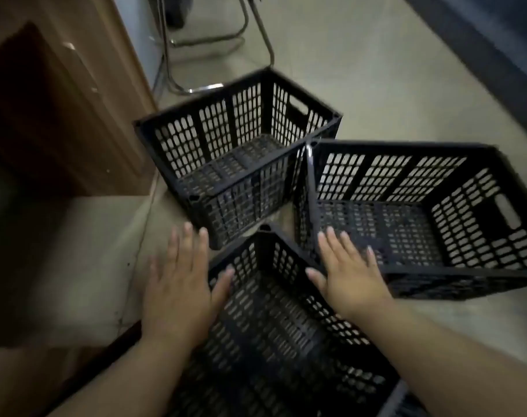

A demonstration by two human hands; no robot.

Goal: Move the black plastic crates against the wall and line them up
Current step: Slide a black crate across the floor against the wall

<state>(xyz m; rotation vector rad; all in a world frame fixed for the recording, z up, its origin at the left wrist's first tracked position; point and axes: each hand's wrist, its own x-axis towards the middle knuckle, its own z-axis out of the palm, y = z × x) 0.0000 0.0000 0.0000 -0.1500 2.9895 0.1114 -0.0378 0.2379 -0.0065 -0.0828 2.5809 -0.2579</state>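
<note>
Three black perforated plastic crates stand on the floor, their corners meeting near the middle. The far crate (238, 152) sits closest to the wooden wall panel. The right crate (421, 218) lies angled beside it. The near crate (280, 320) is right below me, turned diagonally. My left hand (178, 284) hovers flat with fingers spread over the near crate's left rim. My right hand (346, 266) is spread over its right rim, next to the right crate's near wall. Neither hand grips anything.
A brown wooden panel (60, 109) and a pale step or ledge (75, 260) run along the left. A chrome chair frame (196, 55) stands behind the far crate. Pale floor (391, 85) stretches to a dark edge at the far right.
</note>
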